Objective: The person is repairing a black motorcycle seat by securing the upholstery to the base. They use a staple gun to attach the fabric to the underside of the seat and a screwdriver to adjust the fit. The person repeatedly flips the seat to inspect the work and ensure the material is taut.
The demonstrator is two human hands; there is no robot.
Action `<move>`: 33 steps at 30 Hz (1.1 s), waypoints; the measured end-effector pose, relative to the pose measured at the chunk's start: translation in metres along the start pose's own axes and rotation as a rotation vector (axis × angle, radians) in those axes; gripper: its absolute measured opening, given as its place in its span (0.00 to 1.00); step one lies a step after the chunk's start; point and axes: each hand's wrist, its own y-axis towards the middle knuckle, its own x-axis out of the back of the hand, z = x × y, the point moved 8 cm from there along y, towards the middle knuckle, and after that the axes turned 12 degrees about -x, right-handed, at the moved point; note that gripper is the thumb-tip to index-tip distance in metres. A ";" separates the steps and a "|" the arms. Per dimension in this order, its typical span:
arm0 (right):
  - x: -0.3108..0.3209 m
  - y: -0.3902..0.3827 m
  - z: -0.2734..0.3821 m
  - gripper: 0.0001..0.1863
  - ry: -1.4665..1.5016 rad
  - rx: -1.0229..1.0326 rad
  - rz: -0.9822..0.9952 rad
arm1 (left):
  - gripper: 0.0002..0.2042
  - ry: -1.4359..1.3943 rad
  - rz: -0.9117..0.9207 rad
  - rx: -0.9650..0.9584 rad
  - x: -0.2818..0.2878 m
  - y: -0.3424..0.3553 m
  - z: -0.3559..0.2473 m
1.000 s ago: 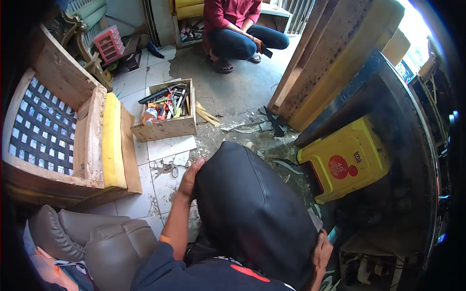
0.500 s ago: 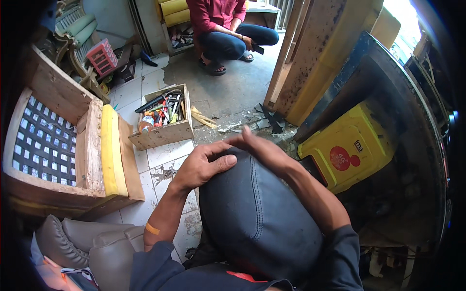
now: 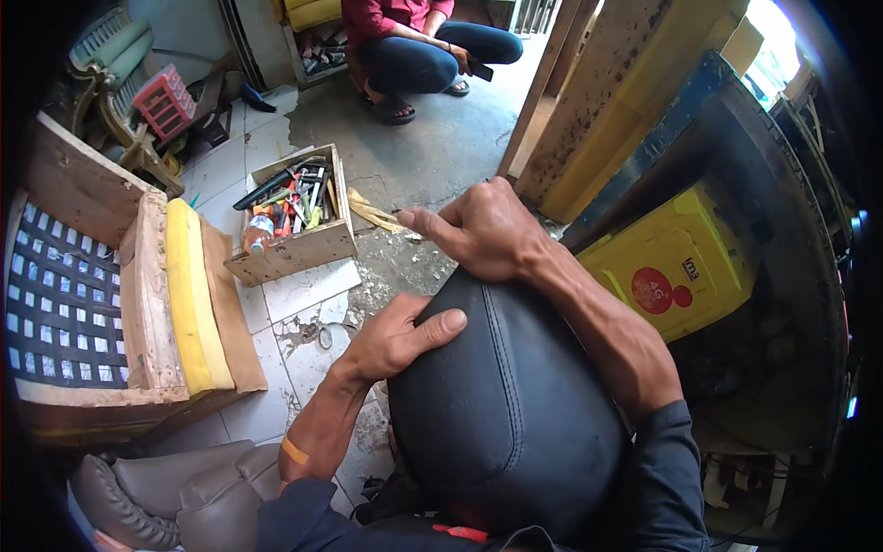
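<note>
A padded black seat [image 3: 460, 396] with a double-stitched seam, apparently a motorcycle seat, lies across my lap, its narrow end pointing away from me. My left hand [image 3: 409, 342] grips the left edge near that end, thumb on top and fingers curled around and under, partly hidden. Just over the tip is my right hand [image 3: 492, 230], fingers bent down out of sight and thumb stuck out to the left. What its fingers hold, if anything, is hidden.
Ahead-left, a wooden box [image 3: 294, 256] holds hand tools and a bottle. A wooden chair frame [image 3: 147, 322] with black webbing stands left, above brown cushions [image 3: 184, 488]. A yellow plastic panel [image 3: 676, 267] leans at right. Beyond, a person [image 3: 405, 64] squats holding a phone.
My right hand has lifted off the seat's far end and bent its fingers. My left hand keeps its hold on the edge. The whole view has shifted slightly.
</note>
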 end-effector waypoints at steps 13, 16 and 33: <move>-0.121 -0.021 -0.066 0.32 0.095 -0.185 0.637 | 0.19 0.109 -0.276 0.113 0.021 -0.016 0.003; -0.118 -0.028 -0.059 0.32 0.158 -0.264 0.674 | 0.14 0.583 -0.397 -0.110 0.015 -0.024 -0.043; -0.096 -0.038 -0.077 0.28 0.444 0.035 0.432 | 0.20 0.863 -0.095 -0.143 -0.027 0.025 -0.065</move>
